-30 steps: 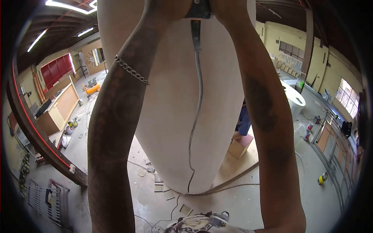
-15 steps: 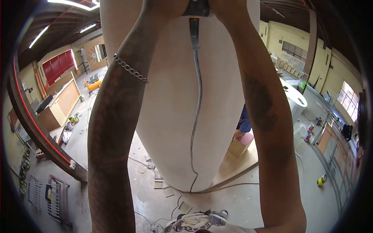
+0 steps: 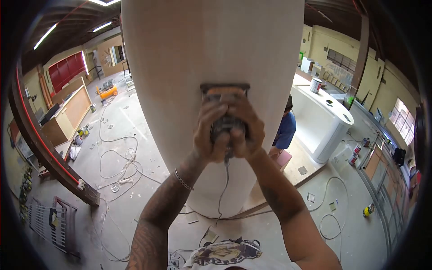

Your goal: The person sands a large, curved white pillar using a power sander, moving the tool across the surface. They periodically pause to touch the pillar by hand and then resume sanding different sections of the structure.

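Note:
Both my hands are wrapped round an electric sander (image 3: 225,91) with a dark flat pad and an orange band. Its pad lies against a tall, pale, rounded column (image 3: 180,58). My left hand (image 3: 208,128) grips the left side of the body, and my right hand (image 3: 250,126) closes over the right side. The thumbs sit near each other at the rear end. Slight blur covers the hands, and the fingers hide much of the sander. A grey power cord (image 3: 225,189) hangs from it, down the column's face to the floor.
A person in blue (image 3: 286,128) is partly hidden behind the column on the right. Near them stands a white curved counter (image 3: 310,121) with a tin (image 3: 316,84) on top. Loose cables (image 3: 128,157) lie across the left floor; a slanting beam (image 3: 54,153) crosses the far left.
My hands and the sander have come down the column, from the top edge of the view to its middle. My arms are now bent lower, and more of the floor and counter shows.

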`<state>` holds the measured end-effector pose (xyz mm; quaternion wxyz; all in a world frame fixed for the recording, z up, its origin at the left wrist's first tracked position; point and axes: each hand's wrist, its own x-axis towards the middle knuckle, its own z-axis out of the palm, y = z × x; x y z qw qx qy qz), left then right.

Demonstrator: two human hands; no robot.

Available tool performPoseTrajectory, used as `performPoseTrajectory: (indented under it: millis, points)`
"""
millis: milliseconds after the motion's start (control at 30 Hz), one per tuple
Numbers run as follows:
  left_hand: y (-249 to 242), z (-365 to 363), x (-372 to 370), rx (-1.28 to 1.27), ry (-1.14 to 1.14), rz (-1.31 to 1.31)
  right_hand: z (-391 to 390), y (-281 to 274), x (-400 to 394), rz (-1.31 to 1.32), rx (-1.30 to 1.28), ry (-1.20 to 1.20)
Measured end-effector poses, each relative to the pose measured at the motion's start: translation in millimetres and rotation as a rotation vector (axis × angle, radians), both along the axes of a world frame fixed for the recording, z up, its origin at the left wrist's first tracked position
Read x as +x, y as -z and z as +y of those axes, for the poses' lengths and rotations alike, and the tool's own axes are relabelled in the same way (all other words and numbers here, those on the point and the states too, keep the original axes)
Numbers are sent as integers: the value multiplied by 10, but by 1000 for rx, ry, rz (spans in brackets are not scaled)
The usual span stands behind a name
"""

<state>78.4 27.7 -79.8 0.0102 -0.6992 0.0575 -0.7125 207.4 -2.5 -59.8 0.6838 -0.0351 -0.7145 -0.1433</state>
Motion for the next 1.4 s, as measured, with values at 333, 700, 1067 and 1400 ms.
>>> performPoseTrajectory:
  millis: [333, 700, 1067, 1400]
  points:
    - [-1048, -75, 104, -70, 20, 16, -93, -1006, 92, 78, -14, 145]
    - [-3106, 31, 383, 89, 73, -73, 49, -2976, 236, 60, 2, -129]
    - [-1166, -75, 324, -15, 44, -7, -115, -1054, 268, 93, -21, 94]
    - [-1854, -163, 298, -166, -15, -59, -138, -1773, 162, 140, -98, 95]
